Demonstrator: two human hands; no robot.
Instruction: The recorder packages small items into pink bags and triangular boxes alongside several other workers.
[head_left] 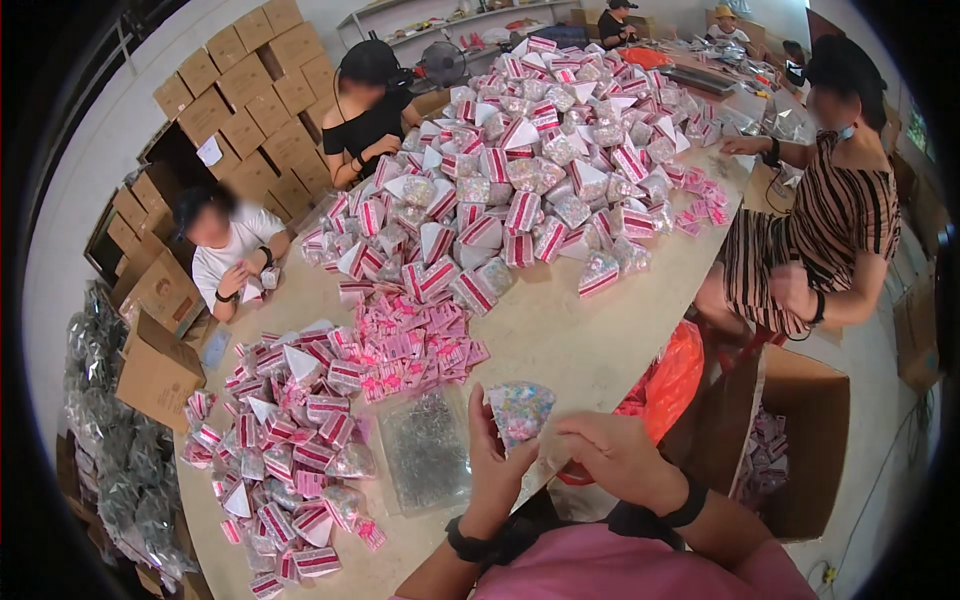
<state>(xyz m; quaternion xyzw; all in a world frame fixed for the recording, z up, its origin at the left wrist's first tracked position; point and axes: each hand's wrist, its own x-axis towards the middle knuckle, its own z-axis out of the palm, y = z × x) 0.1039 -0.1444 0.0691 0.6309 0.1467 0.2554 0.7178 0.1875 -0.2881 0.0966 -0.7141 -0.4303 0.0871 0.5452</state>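
From here, leftmost, a brown carton (165, 288) bears small print. Next, a heap of packets (290, 455) shows magenta-banded white labels, their lettering too small to read; then pink printed cards (415, 345) and a clear tray (425, 455). The left hand (497, 455) pinches a speckled clear pouch (521, 412) over the table, right of the tray. Beside it the right hand (622, 458) curls; I can't tell if it grips anything.

Rocking a pink top (620, 566), with a chunky black wristband (468, 542) by the bare left hand (494, 458) and a slimmer black band (689, 502) by the bare right hand (628, 462). Also some dark material (642, 524) up front, too hidden to ID.
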